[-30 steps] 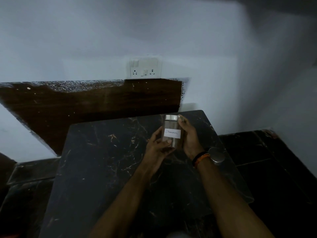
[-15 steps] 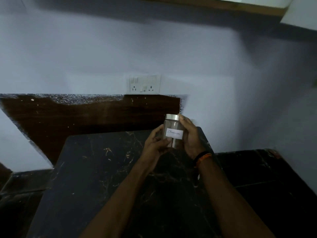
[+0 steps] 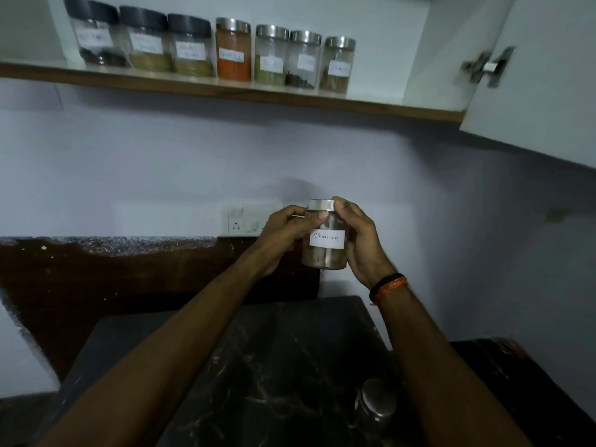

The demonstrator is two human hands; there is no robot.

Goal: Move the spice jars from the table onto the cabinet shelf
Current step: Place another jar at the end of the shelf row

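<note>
Sitting along the wooden-edged white cabinet shelf (image 3: 225, 91) at eleven to twelve o'clock: seven labelled glass jars in a row, three with dark lids at the left (image 3: 142, 43), then an orange-filled one with a steel lid (image 3: 233, 50), then three more steel-lidded ones (image 3: 304, 59). Leaving bare shelf at one o'clock, between the last jar and the open white cabinet door (image 3: 541, 91).

Gripping at the centre: left hand (image 3: 283, 235), fingers curled round the left wall and shoulder of the clear glass jar with the steel lid and white "Cinnamon" label (image 3: 325, 240), thumb pressing just under the lid. Holding the jar upright in mid-air, well above the black marble-veined table (image 3: 274, 366), in front of the wall and beside the white switch plate (image 3: 251, 217).

Cupping from the right: right hand (image 3: 361, 243), fingers wrapped behind the jar, thumb resting on the lid rim; black and orange wristbands (image 3: 388, 287) circling that wrist.

Waiting at five o'clock: one more steel-lidded jar (image 3: 375, 404), standing on the table near the right forearm.

Judging the step: carrying the cinnamon jar up toward the shelf, with placing not yet done. Calling next for raising toward one o'clock, clearing the shelf lip, setting down upright just beside the rightmost jar without knocking it, keeping clear of the door; likely easier with one hand releasing first.
</note>
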